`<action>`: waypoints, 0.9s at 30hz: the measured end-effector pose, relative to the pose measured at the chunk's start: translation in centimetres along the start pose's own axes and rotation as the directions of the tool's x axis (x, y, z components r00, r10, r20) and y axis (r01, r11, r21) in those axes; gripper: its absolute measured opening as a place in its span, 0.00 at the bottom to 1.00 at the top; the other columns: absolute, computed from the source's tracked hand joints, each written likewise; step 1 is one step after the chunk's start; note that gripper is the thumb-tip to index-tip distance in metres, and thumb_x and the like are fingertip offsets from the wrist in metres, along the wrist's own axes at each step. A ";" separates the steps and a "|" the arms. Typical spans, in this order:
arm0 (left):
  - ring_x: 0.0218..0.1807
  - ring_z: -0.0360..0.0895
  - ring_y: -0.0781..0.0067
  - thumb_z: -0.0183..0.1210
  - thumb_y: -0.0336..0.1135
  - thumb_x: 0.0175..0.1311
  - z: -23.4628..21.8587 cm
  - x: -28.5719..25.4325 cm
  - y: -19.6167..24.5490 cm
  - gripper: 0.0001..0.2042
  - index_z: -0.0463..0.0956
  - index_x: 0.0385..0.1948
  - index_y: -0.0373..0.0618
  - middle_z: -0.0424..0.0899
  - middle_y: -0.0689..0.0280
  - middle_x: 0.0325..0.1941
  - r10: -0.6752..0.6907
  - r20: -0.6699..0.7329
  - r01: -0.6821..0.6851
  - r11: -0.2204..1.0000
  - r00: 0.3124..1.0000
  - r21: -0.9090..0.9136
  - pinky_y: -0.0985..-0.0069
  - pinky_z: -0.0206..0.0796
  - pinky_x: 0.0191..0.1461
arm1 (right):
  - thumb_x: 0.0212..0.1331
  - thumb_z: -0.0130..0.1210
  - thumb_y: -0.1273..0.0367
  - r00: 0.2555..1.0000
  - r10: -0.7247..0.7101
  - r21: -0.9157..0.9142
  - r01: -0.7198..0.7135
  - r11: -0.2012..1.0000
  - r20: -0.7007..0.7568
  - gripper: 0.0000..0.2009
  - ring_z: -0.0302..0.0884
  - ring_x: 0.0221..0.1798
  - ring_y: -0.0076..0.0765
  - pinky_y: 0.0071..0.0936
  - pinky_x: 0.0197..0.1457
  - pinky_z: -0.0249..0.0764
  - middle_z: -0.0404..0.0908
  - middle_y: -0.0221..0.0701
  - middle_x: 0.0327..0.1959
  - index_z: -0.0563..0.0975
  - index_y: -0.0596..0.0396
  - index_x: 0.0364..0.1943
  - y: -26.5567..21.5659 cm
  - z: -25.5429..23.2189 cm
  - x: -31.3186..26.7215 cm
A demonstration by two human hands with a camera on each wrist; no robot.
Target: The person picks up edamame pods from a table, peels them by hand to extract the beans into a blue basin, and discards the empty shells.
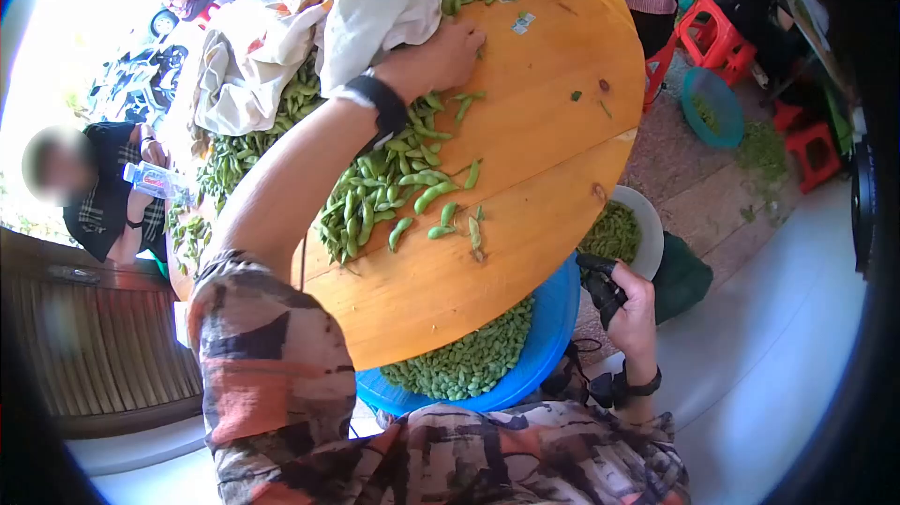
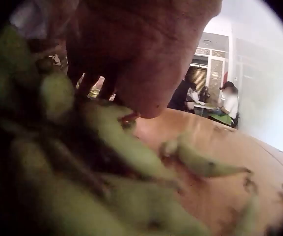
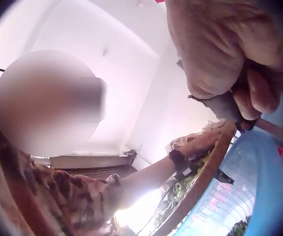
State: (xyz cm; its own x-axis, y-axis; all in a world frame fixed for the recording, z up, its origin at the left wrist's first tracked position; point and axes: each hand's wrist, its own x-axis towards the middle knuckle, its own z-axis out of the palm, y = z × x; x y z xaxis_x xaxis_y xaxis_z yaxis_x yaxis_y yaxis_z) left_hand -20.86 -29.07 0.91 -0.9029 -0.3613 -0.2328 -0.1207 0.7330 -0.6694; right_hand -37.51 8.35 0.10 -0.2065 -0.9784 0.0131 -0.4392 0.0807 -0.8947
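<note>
My left hand (image 1: 441, 57) reaches across the wooden table (image 1: 553, 120), at the edge of a heap of green soybean pods (image 1: 375, 191) and beside a white cloth (image 1: 380, 17). In the left wrist view its fingers point down behind blurred pods (image 2: 126, 142). Off the table's near right side is my right hand (image 1: 634, 310), with black coverings (image 1: 600, 285) on the thumb and a finger. Seen from the right wrist, its other fingers (image 3: 261, 91) are curled inward; I cannot tell whether anything is held. Below it is a blue basin (image 1: 560, 317) holding shelled green beans (image 1: 469, 350).
A pale bowl (image 1: 649, 233) of green pieces stands by the table, near a dark green bag (image 1: 682, 278). Red stools (image 1: 717, 36) and a teal basin (image 1: 712, 135) are on the right. Another person (image 1: 103, 186) sits at the left beside a plastic bottle (image 1: 155, 180).
</note>
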 end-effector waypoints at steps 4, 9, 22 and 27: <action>0.52 0.68 0.62 0.55 0.38 0.59 -0.9 -5.3 1.3 0.09 0.85 0.29 0.49 0.76 0.63 0.47 0.151 0.019 -0.152 0.974 0.988 0.170 0.63 0.67 0.55 | 0.60 0.52 0.77 0.999 0.027 0.055 -0.029 0.998 0.040 0.13 0.72 0.28 0.22 0.22 0.32 0.68 0.75 0.30 0.28 0.81 0.60 0.47 -1.2 -0.1 -0.9; 0.47 0.73 0.59 0.57 0.31 0.56 -4.1 -10.5 3.4 0.03 0.77 0.29 0.46 0.74 0.61 0.38 -0.170 -0.207 -0.027 0.706 0.964 -0.707 0.65 0.68 0.53 | 0.60 0.53 0.75 1.000 -0.020 0.056 0.019 0.998 0.023 0.12 0.69 0.28 0.20 0.21 0.31 0.67 0.73 0.28 0.26 0.80 0.61 0.46 -1.9 0.0 -2.0; 0.39 0.81 0.48 0.50 0.35 0.63 -8.5 -15.2 -1.2 0.10 0.79 0.35 0.43 0.80 0.50 0.33 -0.189 0.105 0.199 0.591 0.976 -0.782 0.56 0.71 0.51 | 0.59 0.53 0.75 1.000 -0.002 0.082 0.000 0.997 0.020 0.12 0.70 0.28 0.23 0.23 0.33 0.67 0.73 0.29 0.26 0.80 0.61 0.45 -1.9 -0.3 -1.7; 0.46 0.80 0.55 0.52 0.37 0.65 -5.8 -12.6 -5.3 0.10 0.81 0.40 0.47 0.82 0.54 0.41 -0.465 0.034 0.320 0.553 0.885 -0.769 0.60 0.69 0.54 | 0.57 0.53 0.76 0.998 -0.053 0.023 0.053 0.998 0.033 0.13 0.71 0.28 0.25 0.24 0.33 0.68 0.73 0.32 0.26 0.81 0.60 0.46 -1.4 -0.2 -1.3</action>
State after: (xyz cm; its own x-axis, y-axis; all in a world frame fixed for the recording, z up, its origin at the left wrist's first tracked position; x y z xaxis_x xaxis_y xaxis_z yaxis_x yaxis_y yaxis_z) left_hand -11.25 -25.06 11.50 -0.7286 -0.6801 0.0815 -0.6732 0.7329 0.0977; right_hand -36.77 9.54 1.39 -0.1536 -0.9871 0.0461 -0.4290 0.0246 -0.9030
